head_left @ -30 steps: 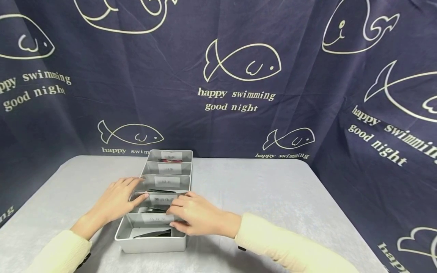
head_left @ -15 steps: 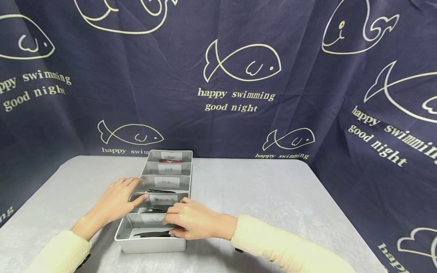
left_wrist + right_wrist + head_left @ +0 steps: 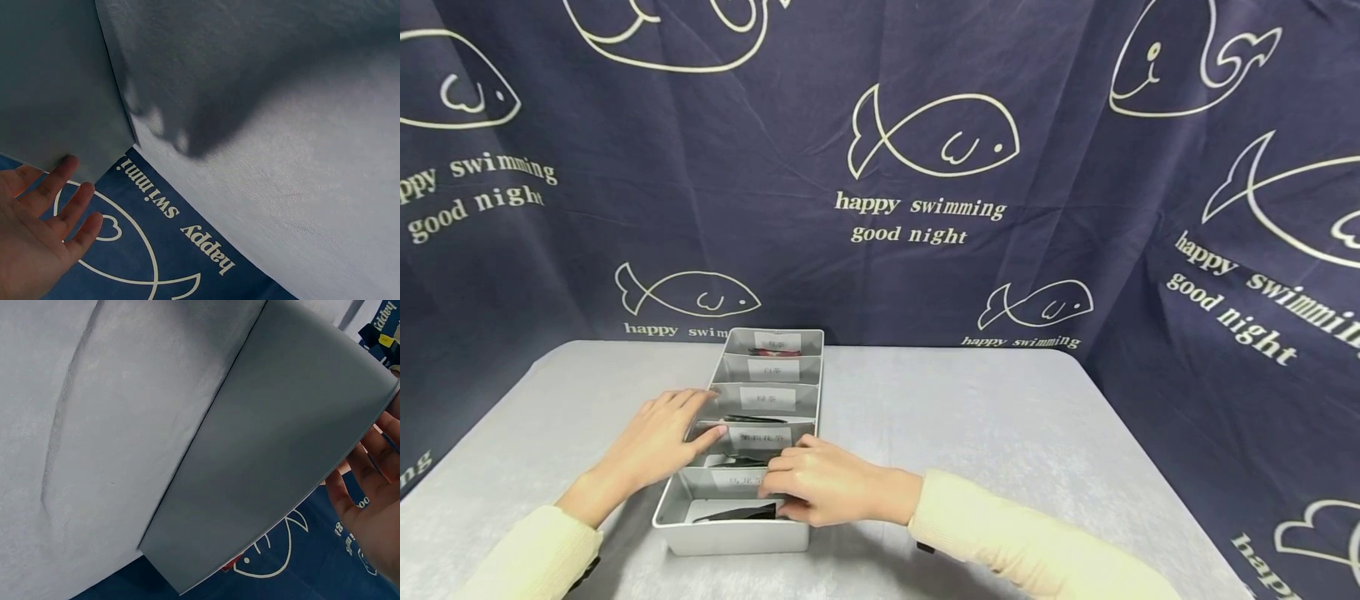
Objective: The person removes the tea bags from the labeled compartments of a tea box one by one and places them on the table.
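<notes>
The fingers of the left hand (image 3: 658,433) are spread loosely, their tips at the left rim of a long, light-grey rectangular tray (image 3: 737,540), the thumb reaching over that rim. The fingers of the right hand (image 3: 827,483) bend over the right rim around the nearest divider — whether they pinch anything, I cannot tell. Just beside that thumb, a flat black packet (image 3: 737,514) lies in the nearest of the tray's five compartments. Dark packets show in the next two, and a small red packet (image 3: 777,353) in the farthest. White paper labels (image 3: 772,371) with dark characters face forward inside the tray. It sits left of centre on a pale grey table (image 3: 940,450), between two cream sleeves (image 3: 1000,521) — beyond hangs navy cloth (image 3: 760,183) with white fish outlines and lettering.
</notes>
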`<state>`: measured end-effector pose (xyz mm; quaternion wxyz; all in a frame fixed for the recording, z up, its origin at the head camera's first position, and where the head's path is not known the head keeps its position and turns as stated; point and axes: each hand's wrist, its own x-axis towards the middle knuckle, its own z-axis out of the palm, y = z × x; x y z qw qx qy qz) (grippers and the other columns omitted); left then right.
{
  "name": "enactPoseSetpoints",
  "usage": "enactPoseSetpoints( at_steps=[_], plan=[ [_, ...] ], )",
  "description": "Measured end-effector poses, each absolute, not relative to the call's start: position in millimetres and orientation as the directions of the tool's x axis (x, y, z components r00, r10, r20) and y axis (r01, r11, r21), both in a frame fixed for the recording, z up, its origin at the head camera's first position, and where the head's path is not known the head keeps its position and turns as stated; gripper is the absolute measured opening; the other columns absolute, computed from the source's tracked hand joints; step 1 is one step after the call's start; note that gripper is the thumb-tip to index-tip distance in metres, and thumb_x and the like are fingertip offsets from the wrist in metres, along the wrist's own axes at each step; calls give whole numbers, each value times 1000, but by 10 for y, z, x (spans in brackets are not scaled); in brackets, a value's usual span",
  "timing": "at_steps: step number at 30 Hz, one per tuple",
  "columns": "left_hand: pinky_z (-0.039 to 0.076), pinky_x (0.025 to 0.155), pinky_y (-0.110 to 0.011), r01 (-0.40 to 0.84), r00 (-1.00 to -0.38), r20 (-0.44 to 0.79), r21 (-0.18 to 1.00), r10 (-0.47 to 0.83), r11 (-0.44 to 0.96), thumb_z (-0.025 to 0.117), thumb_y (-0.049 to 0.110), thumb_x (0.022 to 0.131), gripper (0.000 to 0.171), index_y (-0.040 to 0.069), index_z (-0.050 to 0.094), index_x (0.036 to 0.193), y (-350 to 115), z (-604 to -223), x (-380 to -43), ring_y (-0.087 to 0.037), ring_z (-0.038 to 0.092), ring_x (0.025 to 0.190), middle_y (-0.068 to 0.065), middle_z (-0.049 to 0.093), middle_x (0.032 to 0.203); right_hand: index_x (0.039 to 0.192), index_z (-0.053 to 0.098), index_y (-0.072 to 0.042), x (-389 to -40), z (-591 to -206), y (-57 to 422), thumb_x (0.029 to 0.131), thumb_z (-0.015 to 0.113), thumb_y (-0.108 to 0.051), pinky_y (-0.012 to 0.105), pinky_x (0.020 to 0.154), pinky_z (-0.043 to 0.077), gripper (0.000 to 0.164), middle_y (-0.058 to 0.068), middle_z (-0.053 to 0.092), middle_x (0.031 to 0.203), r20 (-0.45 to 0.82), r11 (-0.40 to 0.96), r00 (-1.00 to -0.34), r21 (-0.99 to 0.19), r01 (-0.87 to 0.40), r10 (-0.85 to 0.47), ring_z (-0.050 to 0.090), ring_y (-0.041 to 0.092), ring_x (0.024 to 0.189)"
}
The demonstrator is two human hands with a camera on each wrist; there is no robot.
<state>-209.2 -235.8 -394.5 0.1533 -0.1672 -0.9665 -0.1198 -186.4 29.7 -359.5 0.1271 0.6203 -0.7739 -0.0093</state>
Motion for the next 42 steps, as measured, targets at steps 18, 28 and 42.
enactPoseSetpoints(
  at_steps=[18,28,42],
  plan=[
    [38,91,-58,363,-896,338,179,289,914,52,50,87,57,8,51,125,-2346,-3916,-2072,-38,49,114,-14,57,122,103,65,-26,-1880,-3642,235,84,62,-28,11,76,32,20,-20,63,98,218,240,-211,120,-963,-953,54,-5,87],
    [39,90,-57,361,-895,341,177,287,916,52,50,86,57,8,51,124,-2344,-3916,-2067,-37,49,113,-14,58,121,96,66,-28,-1871,-3680,199,83,63,-25,10,74,32,15,-21,65,90,316,291,-237,136,-947,-919,53,-5,78],
    [40,89,-59,372,-887,355,167,296,913,53,49,86,55,8,53,123,-2343,-3915,-2063,-39,50,112,-15,58,121,91,69,-25,-1826,-3681,149,79,66,-19,9,64,26,14,-17,66,83,394,446,-414,-13,-895,-820,48,-3,70]
  ],
)
